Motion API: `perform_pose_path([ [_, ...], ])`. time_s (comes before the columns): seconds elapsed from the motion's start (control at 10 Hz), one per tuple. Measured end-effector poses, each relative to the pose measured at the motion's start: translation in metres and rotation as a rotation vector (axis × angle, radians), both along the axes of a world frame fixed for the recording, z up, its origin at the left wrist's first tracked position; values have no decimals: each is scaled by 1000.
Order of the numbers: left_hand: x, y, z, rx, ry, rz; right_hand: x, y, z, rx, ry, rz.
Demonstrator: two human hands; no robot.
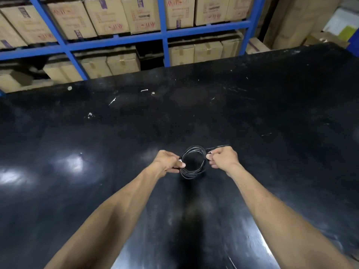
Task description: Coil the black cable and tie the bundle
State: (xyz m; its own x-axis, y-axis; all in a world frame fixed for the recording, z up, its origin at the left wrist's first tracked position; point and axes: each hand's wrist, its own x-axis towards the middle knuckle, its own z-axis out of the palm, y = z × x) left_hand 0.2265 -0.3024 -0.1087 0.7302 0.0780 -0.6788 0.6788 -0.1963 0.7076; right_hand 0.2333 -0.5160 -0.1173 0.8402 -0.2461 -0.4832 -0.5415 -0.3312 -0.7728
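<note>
Two bare hands hold a black cable [193, 162], wound into a round coil of several loops, just above a glossy black table [97, 144]. The left hand [169, 161] pinches the coil's left side between thumb and fingers; the right hand [223, 157] is closed on the coil's right side — a short loose end pokes out past its knuckles. Beyond the coil, blue shelving [164, 33] carries cardboard boxes [105, 15].

Black cable [184, 172] – thin, smooth plastic-looking jacket with a slight sheen, coiled at 6 o'clock. Table [252, 113] – glossy black top, scuffed, with white flecks and light glare. At 12 o'clock, matt brown cardboard boxes [108, 16] on blue-painted metal shelving [165, 33].
</note>
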Motion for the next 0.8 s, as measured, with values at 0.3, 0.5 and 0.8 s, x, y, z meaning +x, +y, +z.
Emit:
perform_pose_path([
  [0.3,2,6,-46,441,103,-171,11,31,-68,-113,133,126],
  [0.5,6,12,-54,541,93,-240,20,36,-81,-108,146,173],
  [0.8,-107,54,-55,489,-122,-91,-60,7,-70,-12,124,88],
])
